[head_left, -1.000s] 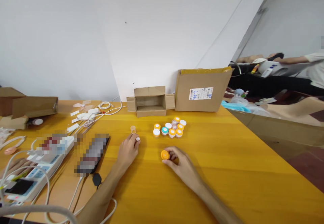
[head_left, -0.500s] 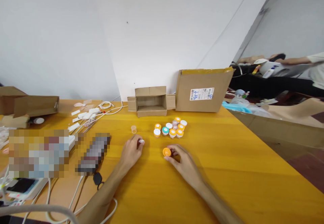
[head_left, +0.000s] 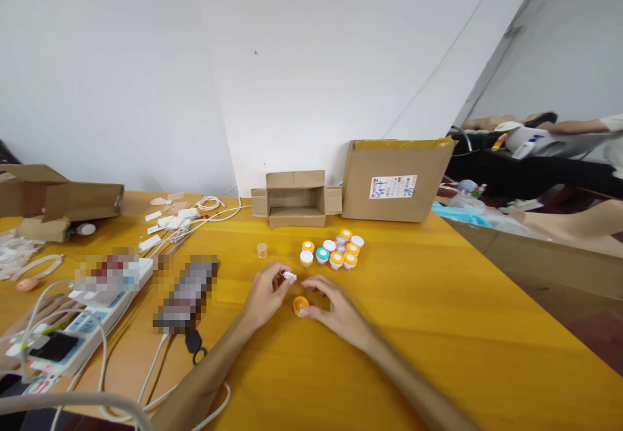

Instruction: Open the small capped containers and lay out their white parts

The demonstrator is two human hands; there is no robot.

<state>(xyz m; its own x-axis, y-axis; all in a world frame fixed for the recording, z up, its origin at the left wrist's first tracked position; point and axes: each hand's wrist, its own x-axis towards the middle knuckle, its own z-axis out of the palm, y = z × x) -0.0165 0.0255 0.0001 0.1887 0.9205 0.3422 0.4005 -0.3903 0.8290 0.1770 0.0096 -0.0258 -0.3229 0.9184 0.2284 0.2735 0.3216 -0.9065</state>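
My left hand (head_left: pixel 267 293) is closed, pinching a small white piece (head_left: pixel 289 277) between thumb and fingertips; its exact kind is too small to tell. My right hand (head_left: pixel 338 307) has thumb and fingers spread apart. Below its fingertips an orange cap (head_left: pixel 300 306) lies hollow side up on the table, with the thumb at its right edge. A clear small cup (head_left: pixel 262 250) stands beyond my left hand. Past both hands sits a cluster of small lidded containers, with orange lids (head_left: pixel 336 259), white lids (head_left: pixel 306 258) and a teal lid (head_left: pixel 322 254).
An open cardboard box (head_left: pixel 296 217) and a large labelled carton (head_left: pixel 389 191) stand by the wall. At left are a phone-like dark device (head_left: pixel 187 295), a power strip (head_left: pixel 92 327), cables and another open box (head_left: pixel 85 202). Another person's arm (head_left: pixel 579 127) shows at far right.
My left hand has moved right with the white piece, closer to my right hand. The orange cap, earlier held in my right hand, now rests lower left, with the right fingers spread.
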